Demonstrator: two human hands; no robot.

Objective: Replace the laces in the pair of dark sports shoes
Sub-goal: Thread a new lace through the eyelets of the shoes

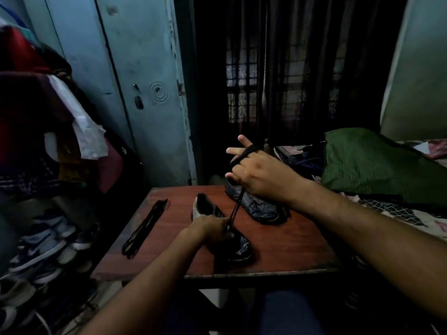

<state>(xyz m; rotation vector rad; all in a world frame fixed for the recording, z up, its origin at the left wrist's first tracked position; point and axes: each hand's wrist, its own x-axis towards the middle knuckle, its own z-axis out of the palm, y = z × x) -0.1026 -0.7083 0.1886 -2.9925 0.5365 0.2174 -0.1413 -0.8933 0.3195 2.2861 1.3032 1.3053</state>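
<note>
Left hand (212,228) curled low, right hand (254,172) raised, fingers partly spread

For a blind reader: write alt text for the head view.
A right hand pulls a black lace up from a dark shoe steadied by the left hand on a wooden table; the second shoe and spare laces lie nearby.

Bare tabletop (285,245) at right front, open for passing hand. Near shoe (225,232) centre, far shoe (258,206) behind it, taut lace (235,206) rising between. Spare laces (145,228) along left edge.
</note>
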